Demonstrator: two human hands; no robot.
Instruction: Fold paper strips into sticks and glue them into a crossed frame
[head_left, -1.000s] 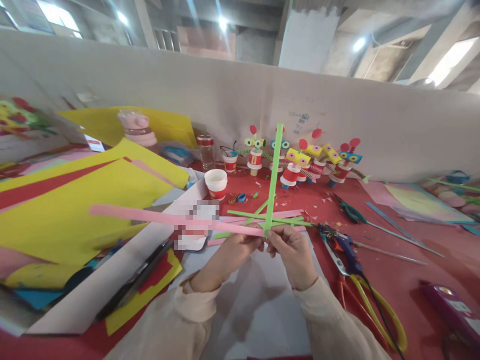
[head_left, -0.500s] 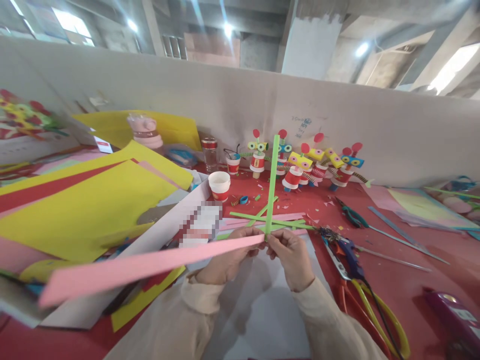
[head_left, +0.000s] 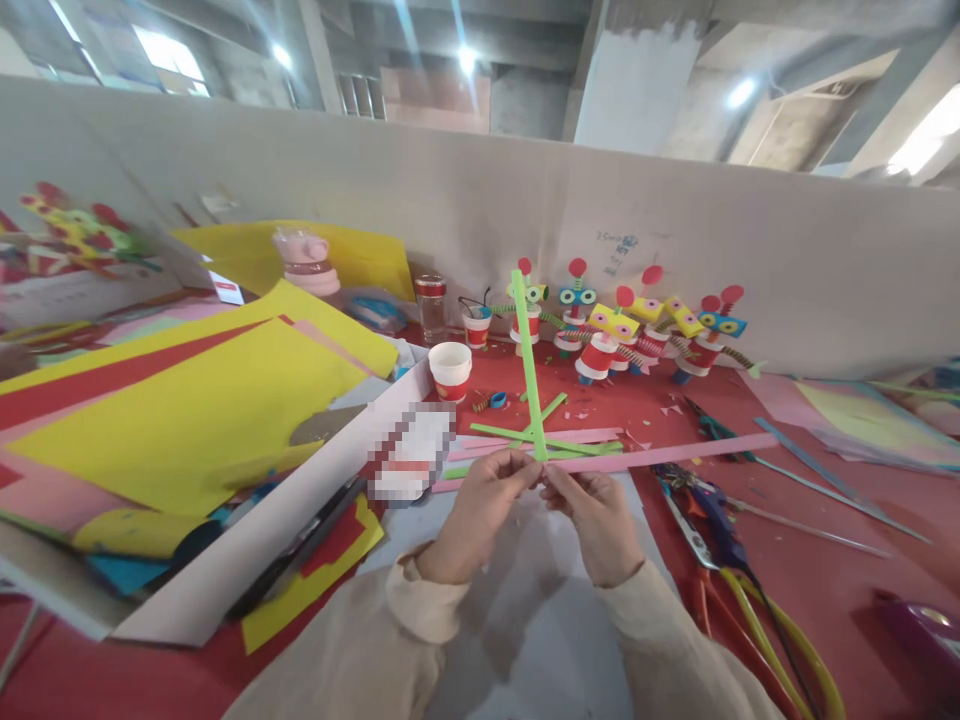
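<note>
My left hand (head_left: 487, 510) and my right hand (head_left: 598, 520) meet above the grey sheet (head_left: 536, 630), both pinching the joined ends of two paper strips. The green paper strip (head_left: 528, 365) stands up from my fingertips, leaning slightly left. Out to the right stretches the pink paper strip (head_left: 675, 455), its near end at my fingers. The fingers partly hide how the two ends overlap. Just behind my hands, more green strips (head_left: 547, 420) and pink strips lie crossed on the red table (head_left: 510, 390).
At left, a white box (head_left: 247, 530) holds yellow sheets (head_left: 187, 420). A paper cup (head_left: 450, 372) stands behind it, near several cup figures (head_left: 600, 355) along the wall. To the right lie scissors (head_left: 742, 620), pliers (head_left: 709, 425) and a purple object (head_left: 922, 630).
The pink strip has swung from pointing left to pointing right. The green strip stays upright but now leans left. Both hands still pinch at the join.
</note>
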